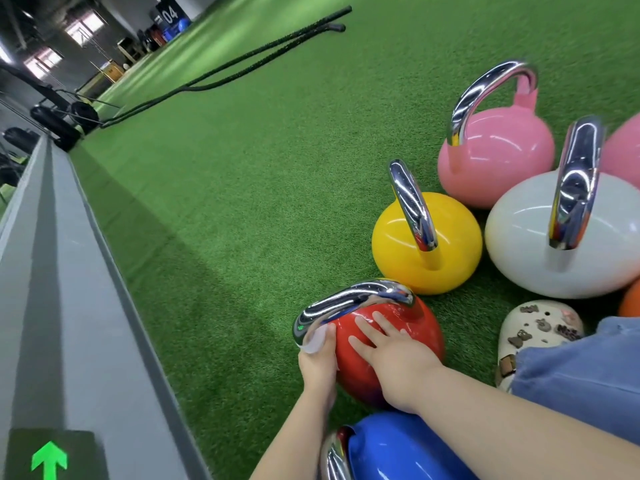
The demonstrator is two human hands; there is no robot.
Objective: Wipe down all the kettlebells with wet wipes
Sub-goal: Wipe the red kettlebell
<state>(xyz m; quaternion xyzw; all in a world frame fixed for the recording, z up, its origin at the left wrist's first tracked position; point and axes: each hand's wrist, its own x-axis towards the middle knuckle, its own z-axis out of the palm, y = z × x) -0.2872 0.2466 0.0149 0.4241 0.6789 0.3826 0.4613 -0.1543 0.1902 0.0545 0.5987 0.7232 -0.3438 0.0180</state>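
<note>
Red and glossy, a kettlebell point(388, 344) sits on green turf point(225, 209) near the bottom of the frame, its chrome handle point(349, 303) lying across the top. A person's left hand point(318, 362) presses a pale wet wipe point(316, 341) against the left end of that handle, where it meets the ball, fingers curled around the wipe in a closed grip. The right hand point(391, 355) lies flat on the red ball with fingers straight and spread, holding nothing. Just beyond stands a yellow kettlebell point(408, 244), upright, and behind it a pink one point(498, 164); a white kettlebell point(540, 237) stands to the right of the yellow one, close to both. A second pink ball point(623, 150) and an orange one point(632, 299) show only as slivers at the right edge. A blue kettlebell point(398, 448) sits at the bottom edge beneath the right forearm. A cream clog point(533, 327) studded with charms and a denim leg point(581, 368) appear at lower right. Black battle ropes point(242, 64) trail across the turf in the distance, and a grey ledge point(69, 271) with a green arrow point(49, 459) runs along the left side.
</note>
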